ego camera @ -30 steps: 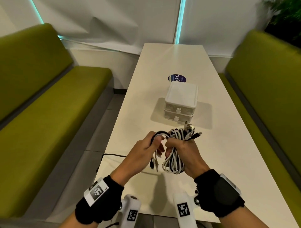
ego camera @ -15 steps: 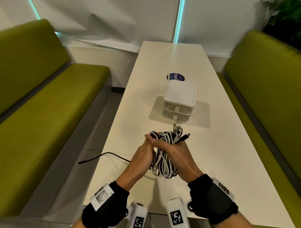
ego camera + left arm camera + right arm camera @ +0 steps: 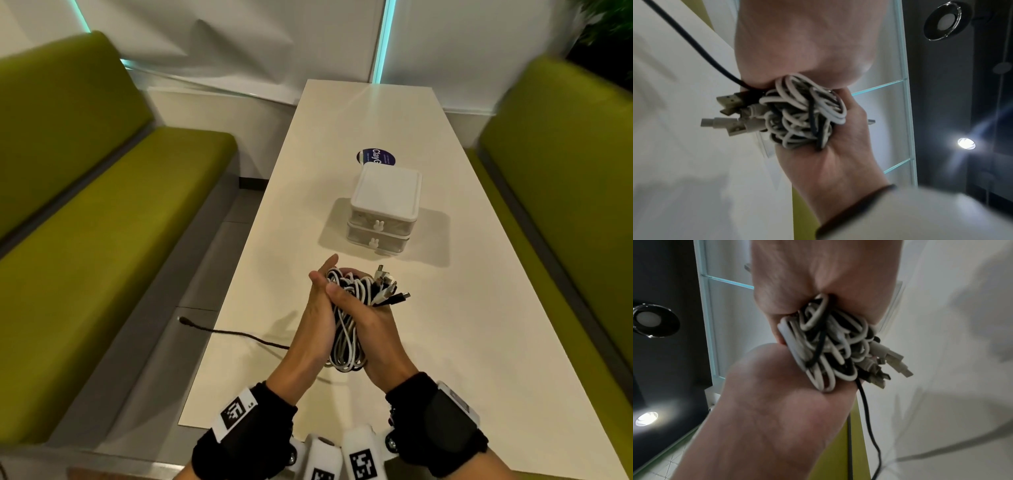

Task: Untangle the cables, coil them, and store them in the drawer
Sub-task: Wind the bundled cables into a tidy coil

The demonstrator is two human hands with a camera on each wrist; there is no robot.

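Note:
A bundle of white and black cables (image 3: 346, 329) hangs just above the near end of the white table (image 3: 479, 342). My right hand (image 3: 371, 320) grips it with the thumb across the top. On the bundle's left side my left hand (image 3: 317, 308) lies flat, fingers straight and pointing forward. Several plugs (image 3: 390, 287) stick out to the right. The wrist views show the bundle (image 3: 805, 113) (image 3: 828, 345) squeezed between the two palms. A small white two-drawer box (image 3: 383, 209) stands beyond the hands with both drawers closed.
One black cable (image 3: 233, 334) runs from under my left hand over the table's left edge. A round dark sticker (image 3: 375, 158) lies behind the box. Green benches (image 3: 102, 240) (image 3: 565, 205) flank the table.
My left hand, which gripped a black loop beside the bundle, now presses flat against it. Both hands have closed together, and the black cable's tail trails further left.

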